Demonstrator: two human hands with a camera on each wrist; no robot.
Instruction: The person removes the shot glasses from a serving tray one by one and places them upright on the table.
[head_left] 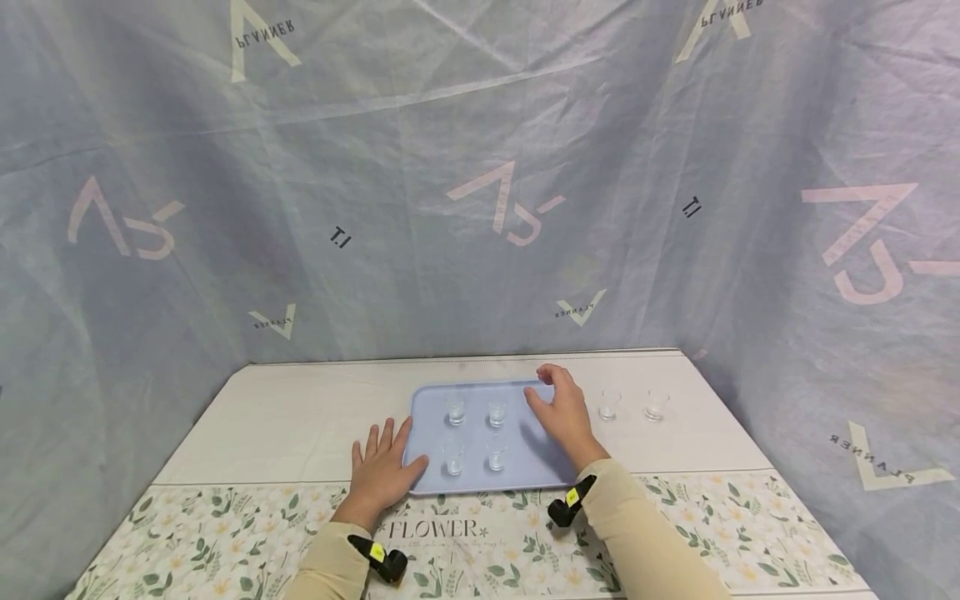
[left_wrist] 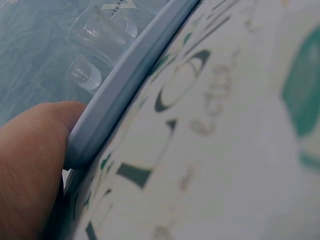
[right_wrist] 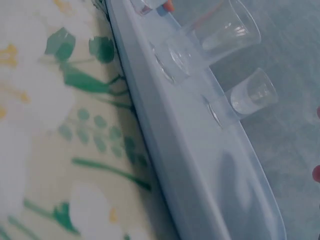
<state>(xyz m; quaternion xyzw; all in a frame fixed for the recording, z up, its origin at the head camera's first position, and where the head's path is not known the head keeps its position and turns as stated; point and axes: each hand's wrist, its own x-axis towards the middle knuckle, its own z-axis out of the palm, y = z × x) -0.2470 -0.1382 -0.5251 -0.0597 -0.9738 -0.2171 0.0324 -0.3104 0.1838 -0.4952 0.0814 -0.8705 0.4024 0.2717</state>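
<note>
A light blue tray (head_left: 536, 467) lies on the table and carries several small clear glasses in two rows, among them a back-left glass (head_left: 456, 410) and a front-right glass (head_left: 496, 455). My left hand (head_left: 381, 479) rests at the tray's left edge with fingers spread; in the left wrist view its thumb (left_wrist: 35, 150) touches the tray rim. Over the tray's right end is my right hand (head_left: 566, 421), thumb and fingers bent apart, with nothing visible between them. Only its fingertips (right_wrist: 316, 174) show at the border of the right wrist view.
Two more clear glasses, a nearer one (head_left: 609, 407) and a farther one (head_left: 656, 406), stand on the white tabletop right of the tray. A floral cloth (head_left: 465, 554) covers the front of the table. Grey-blue curtains (head_left: 420, 283) enclose the back and sides.
</note>
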